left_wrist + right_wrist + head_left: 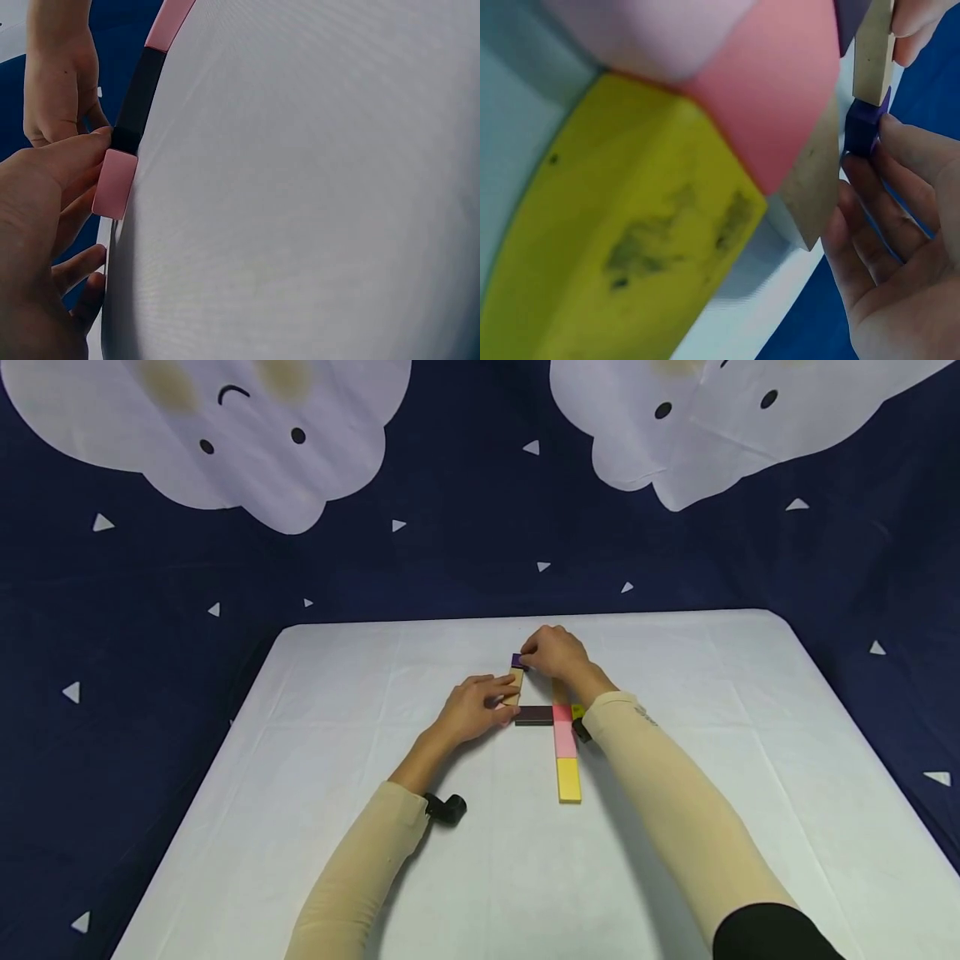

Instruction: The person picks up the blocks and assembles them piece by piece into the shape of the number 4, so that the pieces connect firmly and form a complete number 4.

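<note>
My right hand (557, 653) pinches a small purple block (863, 126) between thumb and fingers, at the far end of a plain wooden block (874, 56). My left hand (472, 708) lies at that wooden block's left side, its fingers extended and touching it. Its thumb (86, 150) reaches the corner where a pink block (116, 184) meets a dark block (140, 94). In the head view, the dark block runs right to a column with a second pink block (562, 732) and a yellow block (569, 780).
Above the pink block in the column lies another wooden block (560, 692). A yellow-green block (577, 712) sits to its right, partly behind the right wrist camera (581, 730). Everything rests on a white-covered table (375, 693) before a dark blue cloth (465, 485) with clouds.
</note>
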The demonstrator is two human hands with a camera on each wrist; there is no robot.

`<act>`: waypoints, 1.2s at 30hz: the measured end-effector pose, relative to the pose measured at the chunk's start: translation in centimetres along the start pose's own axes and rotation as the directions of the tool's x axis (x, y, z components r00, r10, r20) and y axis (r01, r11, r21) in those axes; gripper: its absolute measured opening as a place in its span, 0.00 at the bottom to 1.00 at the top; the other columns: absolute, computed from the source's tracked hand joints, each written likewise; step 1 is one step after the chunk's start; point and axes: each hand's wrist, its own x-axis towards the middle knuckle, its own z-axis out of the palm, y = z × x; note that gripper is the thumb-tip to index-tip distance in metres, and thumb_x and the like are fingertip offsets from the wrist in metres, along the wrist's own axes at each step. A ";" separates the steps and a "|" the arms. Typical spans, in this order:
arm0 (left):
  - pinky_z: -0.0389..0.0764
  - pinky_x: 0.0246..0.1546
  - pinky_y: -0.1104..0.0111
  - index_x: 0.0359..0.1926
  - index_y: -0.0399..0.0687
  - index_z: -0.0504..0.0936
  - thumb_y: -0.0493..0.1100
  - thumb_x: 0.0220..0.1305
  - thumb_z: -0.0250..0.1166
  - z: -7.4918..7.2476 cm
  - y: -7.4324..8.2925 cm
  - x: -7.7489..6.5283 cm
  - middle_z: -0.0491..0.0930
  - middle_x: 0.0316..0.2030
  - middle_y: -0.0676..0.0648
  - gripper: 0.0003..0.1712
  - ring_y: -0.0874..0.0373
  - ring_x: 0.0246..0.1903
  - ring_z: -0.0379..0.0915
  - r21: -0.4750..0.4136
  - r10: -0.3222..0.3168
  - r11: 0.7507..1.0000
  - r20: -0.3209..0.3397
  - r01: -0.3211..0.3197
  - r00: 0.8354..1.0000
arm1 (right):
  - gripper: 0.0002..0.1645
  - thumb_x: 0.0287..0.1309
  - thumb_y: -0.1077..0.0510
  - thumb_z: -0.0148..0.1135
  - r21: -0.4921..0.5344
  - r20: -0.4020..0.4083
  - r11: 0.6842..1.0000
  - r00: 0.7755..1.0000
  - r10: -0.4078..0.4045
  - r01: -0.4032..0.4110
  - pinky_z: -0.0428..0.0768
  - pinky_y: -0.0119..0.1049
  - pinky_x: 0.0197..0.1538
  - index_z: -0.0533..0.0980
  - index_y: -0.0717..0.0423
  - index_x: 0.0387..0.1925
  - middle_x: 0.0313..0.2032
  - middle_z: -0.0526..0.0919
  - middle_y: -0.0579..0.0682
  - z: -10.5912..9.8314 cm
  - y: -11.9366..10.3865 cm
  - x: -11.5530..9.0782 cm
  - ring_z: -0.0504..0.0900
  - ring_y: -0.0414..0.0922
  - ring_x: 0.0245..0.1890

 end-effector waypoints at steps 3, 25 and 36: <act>0.60 0.63 0.54 0.57 0.61 0.81 0.58 0.59 0.67 0.0 0.0 0.0 0.69 0.63 0.62 0.25 0.55 0.64 0.62 0.001 0.006 1.000 -0.008 -0.006 1.000 | 0.15 0.58 0.50 0.66 0.001 -0.005 1.000 1.000 -0.005 0.005 0.70 0.50 0.55 0.85 0.51 0.44 0.45 0.84 0.48 0.0 0.0 0.1 0.74 0.51 0.51; 0.59 0.63 0.54 0.57 0.61 0.81 0.59 0.59 0.67 -0.2 0.1 0.1 0.69 0.63 0.61 0.25 0.55 0.64 0.61 0.004 0.001 1.000 -0.009 -0.001 1.000 | 0.16 0.59 0.50 0.64 -0.003 0.041 1.000 0.999 -0.008 0.009 0.73 0.49 0.50 0.84 0.53 0.45 0.44 0.84 0.50 -0.5 -0.6 -0.3 0.77 0.50 0.45; 0.59 0.63 0.52 0.57 0.61 0.81 0.58 0.59 0.67 0.1 0.1 -0.2 0.69 0.64 0.62 0.25 0.54 0.64 0.61 -0.010 0.002 1.000 -0.009 -0.002 1.000 | 0.16 0.60 0.50 0.64 -0.010 0.033 1.000 0.999 -0.008 0.008 0.71 0.50 0.54 0.84 0.53 0.46 0.46 0.83 0.50 -0.1 -0.7 -0.7 0.75 0.51 0.50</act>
